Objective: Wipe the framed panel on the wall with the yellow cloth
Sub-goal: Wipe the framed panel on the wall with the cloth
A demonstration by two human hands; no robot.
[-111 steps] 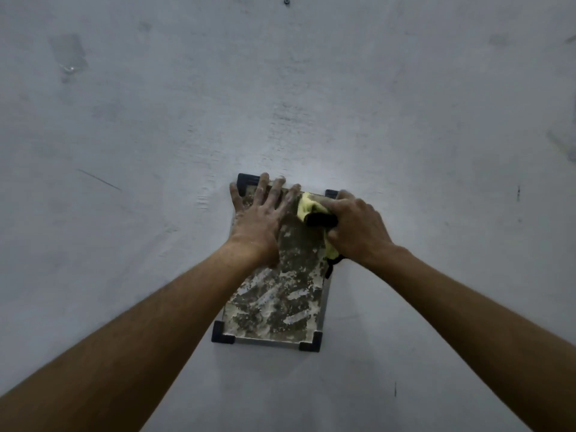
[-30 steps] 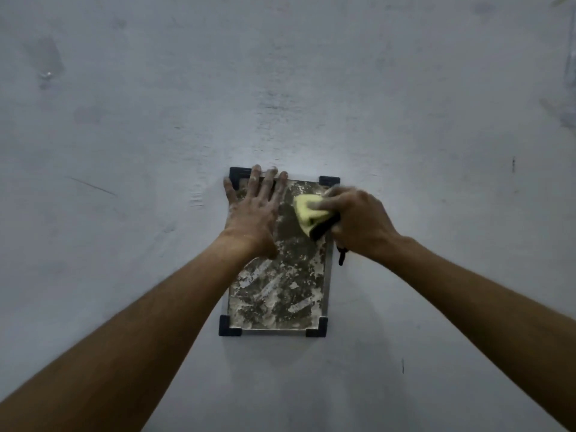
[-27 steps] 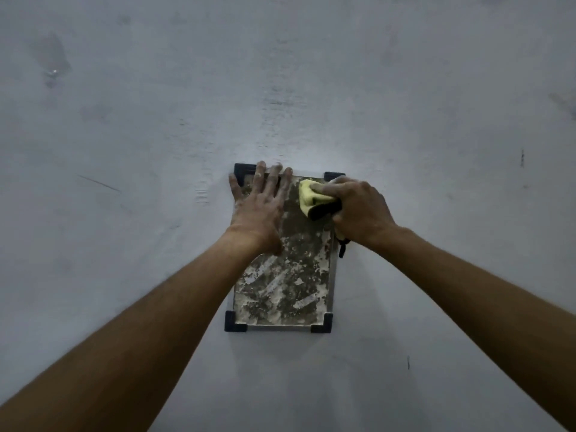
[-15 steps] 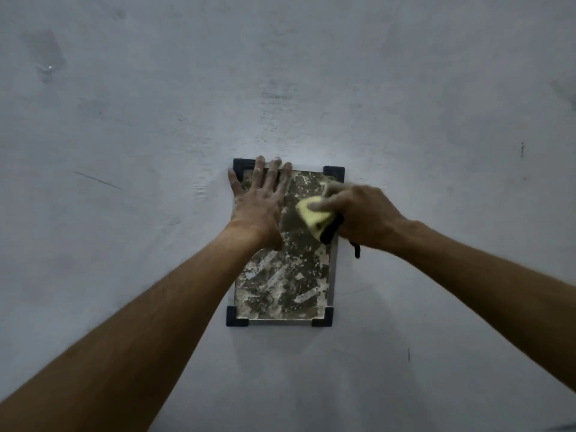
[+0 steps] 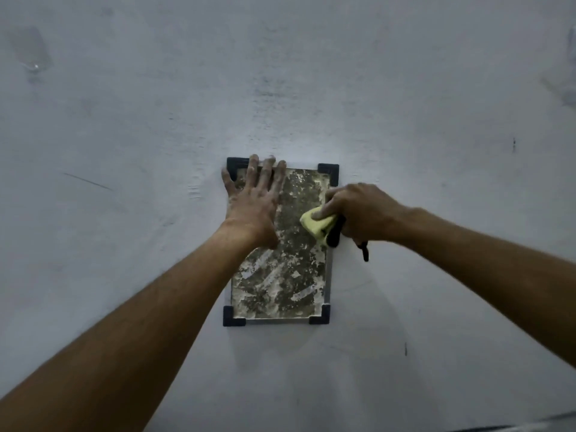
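Observation:
A small framed panel (image 5: 280, 282) with black corner pieces and a blotchy, stained face hangs on a pale wall. My left hand (image 5: 254, 201) lies flat on its upper left part, fingers spread and reaching over the top edge. My right hand (image 5: 358, 210) grips a folded yellow cloth (image 5: 314, 226) with a dark backing and presses it against the panel's right side, about a third of the way down. A short black strap (image 5: 364, 252) dangles below that hand.
The bare grey-white wall (image 5: 311, 88) fills the view, with scuffs, a faint patch at the upper left (image 5: 31, 57) and a few small dark marks. A dark strip shows at the bottom right corner (image 5: 530, 427).
My right hand has slid the yellow cloth down the panel's right side from near the top corner. My left hand has stayed flat on the upper left.

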